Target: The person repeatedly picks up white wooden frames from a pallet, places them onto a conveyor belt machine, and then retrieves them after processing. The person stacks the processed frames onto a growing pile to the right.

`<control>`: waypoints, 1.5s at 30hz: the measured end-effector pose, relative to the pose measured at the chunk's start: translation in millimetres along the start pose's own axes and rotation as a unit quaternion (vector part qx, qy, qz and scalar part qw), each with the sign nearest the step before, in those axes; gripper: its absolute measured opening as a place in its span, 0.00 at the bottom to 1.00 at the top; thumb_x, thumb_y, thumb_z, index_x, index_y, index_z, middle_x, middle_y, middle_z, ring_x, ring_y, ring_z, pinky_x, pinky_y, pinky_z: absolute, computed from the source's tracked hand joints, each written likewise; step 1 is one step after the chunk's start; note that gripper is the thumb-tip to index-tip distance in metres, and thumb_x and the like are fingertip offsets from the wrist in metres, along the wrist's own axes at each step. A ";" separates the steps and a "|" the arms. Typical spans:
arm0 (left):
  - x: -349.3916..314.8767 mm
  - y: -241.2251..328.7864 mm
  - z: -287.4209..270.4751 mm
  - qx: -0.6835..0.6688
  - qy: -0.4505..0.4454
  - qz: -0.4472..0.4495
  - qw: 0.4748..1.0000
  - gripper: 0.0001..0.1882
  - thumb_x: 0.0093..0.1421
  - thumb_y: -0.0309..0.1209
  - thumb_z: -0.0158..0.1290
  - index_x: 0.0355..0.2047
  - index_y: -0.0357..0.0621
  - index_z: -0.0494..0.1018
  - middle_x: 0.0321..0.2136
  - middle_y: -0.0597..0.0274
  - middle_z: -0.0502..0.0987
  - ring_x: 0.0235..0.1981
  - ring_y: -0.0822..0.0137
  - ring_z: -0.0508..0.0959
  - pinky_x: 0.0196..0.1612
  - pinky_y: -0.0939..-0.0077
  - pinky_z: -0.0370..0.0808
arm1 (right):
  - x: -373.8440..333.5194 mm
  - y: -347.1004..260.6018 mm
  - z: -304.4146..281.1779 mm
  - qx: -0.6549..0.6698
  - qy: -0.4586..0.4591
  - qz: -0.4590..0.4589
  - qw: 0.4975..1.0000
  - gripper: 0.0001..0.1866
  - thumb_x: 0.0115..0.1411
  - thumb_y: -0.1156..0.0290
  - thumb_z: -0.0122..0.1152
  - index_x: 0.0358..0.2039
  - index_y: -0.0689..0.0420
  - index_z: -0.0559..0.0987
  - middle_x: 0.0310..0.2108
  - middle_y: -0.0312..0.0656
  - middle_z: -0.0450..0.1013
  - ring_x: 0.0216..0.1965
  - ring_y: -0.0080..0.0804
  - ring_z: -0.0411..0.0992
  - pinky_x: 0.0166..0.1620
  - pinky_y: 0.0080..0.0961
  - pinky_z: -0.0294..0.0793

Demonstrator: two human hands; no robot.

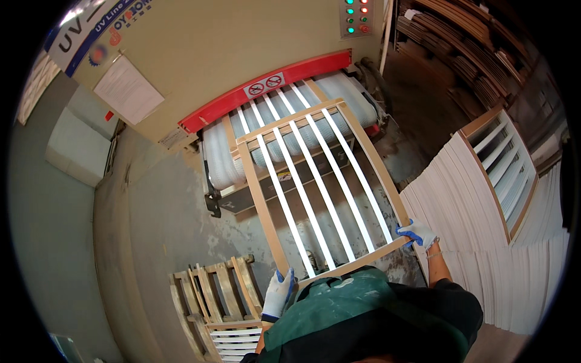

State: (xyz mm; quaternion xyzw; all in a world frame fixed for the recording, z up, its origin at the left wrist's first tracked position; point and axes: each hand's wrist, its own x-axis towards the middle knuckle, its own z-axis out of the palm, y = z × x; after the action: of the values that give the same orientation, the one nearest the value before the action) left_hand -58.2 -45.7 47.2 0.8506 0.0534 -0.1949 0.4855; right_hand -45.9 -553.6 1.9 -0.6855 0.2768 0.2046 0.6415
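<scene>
In front of me I hold a slatted frame [374, 164] with tan rails and several white slats. My left hand [280, 293], in a white glove with blue on the fingers, grips its near left corner. My right hand [417, 233], gloved alike, is closed around the near right corner. The far end of the frame lies over the near edge of a conveyor belt [219, 158] with a pale, textured surface. Beyond it, a second slatted frame [228, 130] lies on the belt, partly hidden under the machine's red guard bar [266, 86].
A large beige machine [212, 54] with a lit button panel [357, 18] stands ahead. Tall stacks of white-edged pieces [460, 199] rise at right, with another slatted frame [514, 169] against them. A wooden pallet [212, 290] carrying slatted pieces [236, 342] is at lower left.
</scene>
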 end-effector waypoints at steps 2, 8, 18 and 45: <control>5.0 -22.7 5.4 0.030 0.023 0.035 0.999 0.21 0.69 0.45 0.52 0.46 0.35 0.74 0.35 0.50 0.81 0.38 0.55 0.82 0.44 0.66 0.75 | 3.8 0.7 -1.0 -0.026 0.013 0.006 1.000 0.14 0.55 0.63 0.72 0.36 0.56 0.78 0.20 0.33 0.71 0.19 0.22 0.69 0.21 0.23 0.73; 0.9 23.5 1.1 -0.049 -0.004 -0.114 0.992 0.22 0.68 0.45 0.52 0.45 0.35 0.74 0.34 0.49 0.81 0.39 0.53 0.81 0.45 0.65 0.74 | 10.0 9.7 -8.8 -0.022 0.001 -0.001 1.000 0.16 0.55 0.64 0.73 0.38 0.59 0.78 0.20 0.33 0.71 0.19 0.23 0.70 0.20 0.23 0.73; -2.0 35.3 -4.2 -0.082 0.005 -0.085 0.993 0.21 0.69 0.44 0.52 0.40 0.33 0.72 0.29 0.55 0.77 0.31 0.63 0.78 0.39 0.69 0.74 | 6.6 -21.6 3.5 0.020 -0.003 -0.010 1.000 0.17 0.61 0.60 0.67 0.44 0.58 0.79 0.22 0.33 0.70 0.20 0.22 0.70 0.19 0.23 0.72; 32.9 -18.0 5.1 -0.220 0.026 -0.048 0.974 0.24 0.72 0.41 0.48 0.56 0.30 0.70 0.38 0.50 0.81 0.38 0.62 0.82 0.44 0.69 0.78 | 122.8 -82.6 18.5 0.092 0.035 -0.084 0.992 0.22 0.65 0.43 0.59 0.30 0.50 0.74 0.19 0.30 0.55 0.15 0.29 0.66 0.17 0.41 0.76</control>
State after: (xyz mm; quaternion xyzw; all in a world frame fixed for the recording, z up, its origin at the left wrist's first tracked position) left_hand -34.4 -43.9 17.8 0.7238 0.1487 -0.1793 0.6495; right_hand 102.3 -547.6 -14.6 -0.6513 0.2581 0.0994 0.7066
